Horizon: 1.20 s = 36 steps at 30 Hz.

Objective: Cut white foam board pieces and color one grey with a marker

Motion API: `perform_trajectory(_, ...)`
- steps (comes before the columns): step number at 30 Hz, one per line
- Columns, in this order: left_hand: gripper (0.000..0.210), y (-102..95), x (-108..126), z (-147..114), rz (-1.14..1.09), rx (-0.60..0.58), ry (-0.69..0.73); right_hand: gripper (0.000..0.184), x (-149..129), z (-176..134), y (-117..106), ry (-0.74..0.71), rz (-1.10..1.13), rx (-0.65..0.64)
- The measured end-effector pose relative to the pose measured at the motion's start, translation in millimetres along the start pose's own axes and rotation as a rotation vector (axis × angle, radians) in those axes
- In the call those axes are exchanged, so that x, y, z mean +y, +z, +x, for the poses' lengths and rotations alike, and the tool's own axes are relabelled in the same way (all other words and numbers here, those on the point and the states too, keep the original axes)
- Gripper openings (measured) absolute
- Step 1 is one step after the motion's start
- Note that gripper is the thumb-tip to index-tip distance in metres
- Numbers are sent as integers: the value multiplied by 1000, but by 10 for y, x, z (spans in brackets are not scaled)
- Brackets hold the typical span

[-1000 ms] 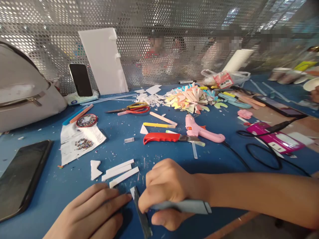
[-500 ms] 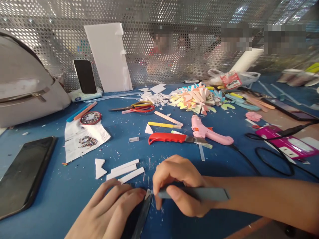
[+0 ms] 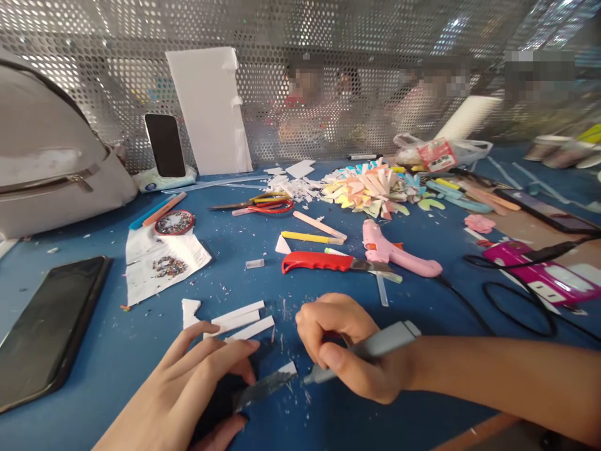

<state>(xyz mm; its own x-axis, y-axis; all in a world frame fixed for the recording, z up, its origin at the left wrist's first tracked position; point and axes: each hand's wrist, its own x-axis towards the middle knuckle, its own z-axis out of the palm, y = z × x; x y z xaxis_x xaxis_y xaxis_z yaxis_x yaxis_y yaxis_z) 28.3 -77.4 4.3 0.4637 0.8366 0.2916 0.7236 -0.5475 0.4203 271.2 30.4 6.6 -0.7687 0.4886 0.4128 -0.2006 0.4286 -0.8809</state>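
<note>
Near the table's front edge, my left hand (image 3: 188, 388) is closed, thumb and fingers pinching one end of a narrow white strip (image 3: 265, 386). Most of the strip's face is coloured dark grey, and only its far end shows white. My right hand (image 3: 345, 344) grips a grey marker (image 3: 387, 341) like a pen. Its tip points down-left, just right of the strip's white end and apart from it. Beyond my left fingers lie several plain white strips (image 3: 251, 327) and a notched white piece (image 3: 190, 311).
A red-handled knife (image 3: 319, 262), pink glue gun (image 3: 394, 250) and scissors (image 3: 263, 202) lie ahead. Coloured cut pieces (image 3: 370, 191) are heaped behind them. Phones (image 3: 51, 326), a grey bag (image 3: 51, 169) and a magenta power strip (image 3: 539, 269) flank the work. A perforated metal screen (image 3: 338, 37) stands behind.
The strip has swung from pointing away from me to slanting rightward. My left fingers have lifted from lying along it to a pinch. The marker tip has drawn back from the strip.
</note>
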Motion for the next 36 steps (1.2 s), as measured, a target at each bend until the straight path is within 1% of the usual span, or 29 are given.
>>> perform_trajectory(2,46,-22,-46,4,-87,-49,-21,26,-14,9,-8,27,14,-38)
perform_trajectory(4,54,-38,-77,6,-164,-86,-52,26,-23,14,-6,36,16,-50)
perform_trajectory(7,60,-52,-102,5,-206,-79,-79,25,-28,18,4,43,22,-49)
perform_trajectory(11,58,-54,-120,4,-161,-27,-103,21,-33,31,8,61,38,-70)
perform_trajectory(14,54,-43,-141,-13,-149,-11,-124,18,-31,46,8,75,26,-113)
perform_trajectory(18,55,-40,-186,-49,-144,-30,-162,15,-31,56,12,139,31,-197)
perform_trajectory(21,58,-73,-220,-49,-145,-77,-161,16,-35,53,15,156,28,-241)
perform_trajectory(25,61,-113,-243,-18,-192,-134,-135,17,-35,49,15,163,11,-263)
perform_trajectory(32,54,-77,-224,7,-290,-83,-163,16,-47,59,28,212,32,-281)
perform_trajectory(36,53,-65,-212,9,-312,-60,-189,19,-102,32,118,322,95,-286)
